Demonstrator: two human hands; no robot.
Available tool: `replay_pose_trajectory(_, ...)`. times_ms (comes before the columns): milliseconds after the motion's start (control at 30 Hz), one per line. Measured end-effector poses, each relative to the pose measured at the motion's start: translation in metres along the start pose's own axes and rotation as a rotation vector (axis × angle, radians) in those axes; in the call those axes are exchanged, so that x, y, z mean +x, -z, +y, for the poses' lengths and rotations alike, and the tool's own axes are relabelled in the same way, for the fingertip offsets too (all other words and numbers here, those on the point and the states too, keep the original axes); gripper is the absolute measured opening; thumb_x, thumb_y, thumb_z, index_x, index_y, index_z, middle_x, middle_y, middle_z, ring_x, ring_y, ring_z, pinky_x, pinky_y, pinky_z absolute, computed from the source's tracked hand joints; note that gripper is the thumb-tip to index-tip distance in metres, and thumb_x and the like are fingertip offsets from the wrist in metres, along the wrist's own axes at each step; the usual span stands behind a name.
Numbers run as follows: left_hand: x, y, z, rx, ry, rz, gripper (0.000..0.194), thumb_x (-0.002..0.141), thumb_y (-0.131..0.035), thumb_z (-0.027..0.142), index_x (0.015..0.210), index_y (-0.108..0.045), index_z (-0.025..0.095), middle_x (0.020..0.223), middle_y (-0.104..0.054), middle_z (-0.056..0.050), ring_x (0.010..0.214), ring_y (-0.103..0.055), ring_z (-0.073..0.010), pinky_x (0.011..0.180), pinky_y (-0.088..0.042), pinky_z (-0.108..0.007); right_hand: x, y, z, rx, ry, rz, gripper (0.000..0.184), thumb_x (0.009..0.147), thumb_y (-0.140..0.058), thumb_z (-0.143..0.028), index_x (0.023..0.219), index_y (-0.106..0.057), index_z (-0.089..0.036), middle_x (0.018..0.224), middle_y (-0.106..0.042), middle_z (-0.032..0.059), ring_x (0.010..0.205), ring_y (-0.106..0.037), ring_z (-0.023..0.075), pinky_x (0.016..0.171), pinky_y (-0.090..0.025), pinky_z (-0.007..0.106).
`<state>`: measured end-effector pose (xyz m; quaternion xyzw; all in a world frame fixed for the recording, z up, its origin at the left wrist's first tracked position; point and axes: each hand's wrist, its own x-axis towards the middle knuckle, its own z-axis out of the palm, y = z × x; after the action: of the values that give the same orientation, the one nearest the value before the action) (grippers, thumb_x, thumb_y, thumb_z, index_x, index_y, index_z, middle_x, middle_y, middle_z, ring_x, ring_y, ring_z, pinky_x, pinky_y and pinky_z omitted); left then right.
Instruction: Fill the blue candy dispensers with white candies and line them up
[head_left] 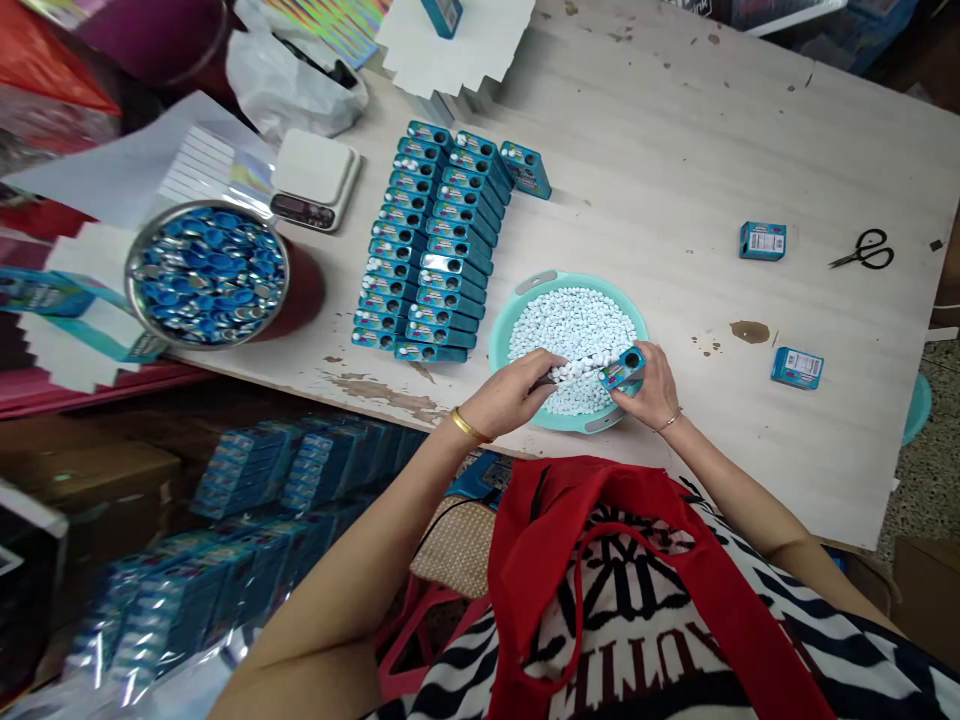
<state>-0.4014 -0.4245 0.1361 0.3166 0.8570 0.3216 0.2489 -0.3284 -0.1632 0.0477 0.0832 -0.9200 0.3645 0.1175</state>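
Two hands busy over the bowl. Left hand [514, 390]: fingers drawn in narrow on what looks like a slim dark scoop [545, 380] (mostly hidden, so shape is a guess), loaded with a line of white pellets. Right hand [654, 388]: thumb and fingers gripping a small blue box [615, 376], tilted, round dark opening showing near its top end. Pellet line reaches the box or nearly; can't tell if they touch.

Handling, my read: butt the scoop tip to the opening, feed a thin stream so pellets don't bridge, keep the box steady. Don't squeeze the walls. Staying above the bowl means strays drop back in.

Under both hands: mint bowl [498, 345] of white pellets [570, 320], near the table's front edge. Left of it, two rows of similar boxes [456, 245], openings up, pellets visible on some. Further left, white scale [315, 170] and metal pot [136, 270] of blue-and-silver pieces. Right side: two loose boxes [798, 368], then black scissors [862, 255].
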Motion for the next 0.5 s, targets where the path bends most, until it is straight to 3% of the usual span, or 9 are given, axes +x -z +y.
replay_pose_trajectory(100,0.005,0.018,0.03,0.179,0.039,-0.11,0.031,0.093,-0.045,0.016,0.121,-0.056,0.015,0.115,-0.062,-0.012,0.11,-0.059,-0.0229,0.098,-0.049,-0.038,0.004,-0.011,-0.007,0.017,0.022,-0.035,0.079,0.076,-0.07,-0.037,0.143,-0.031,-0.021,0.131,-0.054,0.0165,0.125,-0.051,0.0364,0.112,-0.038,0.064)
replay_pose_trajectory(200,0.013,0.025,0.063,0.412,0.133,-0.199,0.032,0.092,-0.04,0.009,0.119,-0.058,0.013,0.11,-0.063,-0.013,0.104,-0.062,-0.0252,0.091,-0.053,-0.039,0.004,-0.019,-0.011,0.02,0.016,-0.073,0.078,0.077,-0.069,-0.036,0.144,-0.032,-0.02,0.133,-0.054,0.0167,0.128,-0.05,0.0364,0.114,-0.036,0.065)
replay_pose_trajectory(367,0.016,0.027,0.117,0.677,0.201,-0.213,0.033,0.095,-0.037,0.008,0.119,-0.059,0.014,0.104,-0.063,-0.014,0.098,-0.064,-0.0255,0.075,-0.053,-0.034,0.001,-0.03,-0.012,-0.02,0.027,-0.061,0.078,0.077,-0.068,-0.037,0.144,-0.03,-0.021,0.132,-0.054,0.0165,0.127,-0.051,0.0361,0.113,-0.038,0.065)
replay_pose_trajectory(433,0.014,0.029,0.122,0.694,0.185,-0.219,0.03,0.097,-0.036,0.011,0.112,-0.062,0.014,0.1,-0.063,-0.014,0.097,-0.064,-0.0259,0.075,-0.052,-0.034,0.0,-0.031,-0.009,-0.023,0.033,-0.055,0.079,0.077,-0.068,-0.037,0.144,-0.03,-0.021,0.132,-0.054,0.0168,0.127,-0.051,0.0362,0.112,-0.04,0.065)
replay_pose_trajectory(500,0.013,0.029,0.109,0.69,0.2,-0.179,0.031,0.097,-0.035,0.011,0.111,-0.062,0.015,0.101,-0.062,-0.013,0.096,-0.063,-0.0256,0.074,-0.051,-0.034,0.0,-0.03,-0.006,-0.012,0.032,-0.052,0.079,0.077,-0.069,-0.037,0.144,-0.03,-0.019,0.132,-0.054,0.0172,0.126,-0.051,0.0362,0.111,-0.041,0.064)
